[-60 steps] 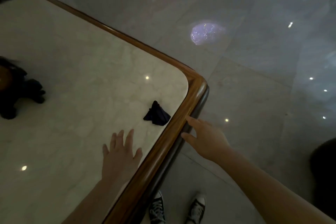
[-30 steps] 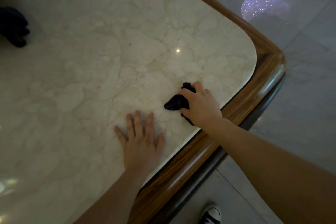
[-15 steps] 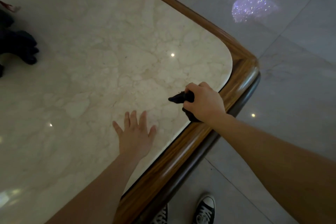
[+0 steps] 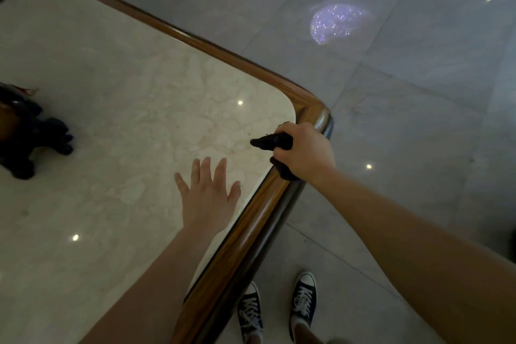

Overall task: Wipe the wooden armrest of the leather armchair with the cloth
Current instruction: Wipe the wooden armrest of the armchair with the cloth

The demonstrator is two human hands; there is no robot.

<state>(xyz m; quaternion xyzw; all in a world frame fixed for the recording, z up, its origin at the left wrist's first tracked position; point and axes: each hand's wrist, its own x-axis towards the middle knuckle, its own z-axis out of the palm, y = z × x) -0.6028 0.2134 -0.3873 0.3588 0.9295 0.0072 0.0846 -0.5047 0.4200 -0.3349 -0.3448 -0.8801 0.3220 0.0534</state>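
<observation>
Your right hand (image 4: 303, 152) is gripping the dark cloth (image 4: 272, 142) at the table's wooden edge (image 4: 252, 227), left hand (image 4: 206, 195) lying spread flat on the marble — no armchair in view, so you're risking wiping the wrong wood.

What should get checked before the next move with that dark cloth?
1. Cloth gripped: ok, the right hand is closed around it, with ends sticking out.
2. Cloth clear of the table: cannot tell, it sits at the wooden edge near the corner.
3. Left hand free: ok, it lies flat and open on the marble, holding nothing.
4. Armchair armrest in sight: not ok, none shows in this view.
5. Floor beside the table clear for stepping: ok, only the person's shoes show there.
6. Dark object at the left out of the way: ok, far from both hands.
</observation>
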